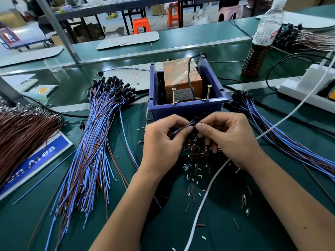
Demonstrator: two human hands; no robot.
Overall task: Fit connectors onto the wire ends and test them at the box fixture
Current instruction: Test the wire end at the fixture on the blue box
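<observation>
The bench mat (54, 223) is dark green. On it a wire bundle (94, 142) mixes light blue and brown strands, tipped with black connectors (116, 86). A second bundle (282, 134) repeats those colours. The box fixture (186, 107) is deep blue-violet around an orange block (181, 77) (wrapped in clear, glossy tape). Scattered sleeve offcuts (195, 151) are brown and white. The cable (208, 192) is white, and the far stools (141, 24) bright orange.
</observation>
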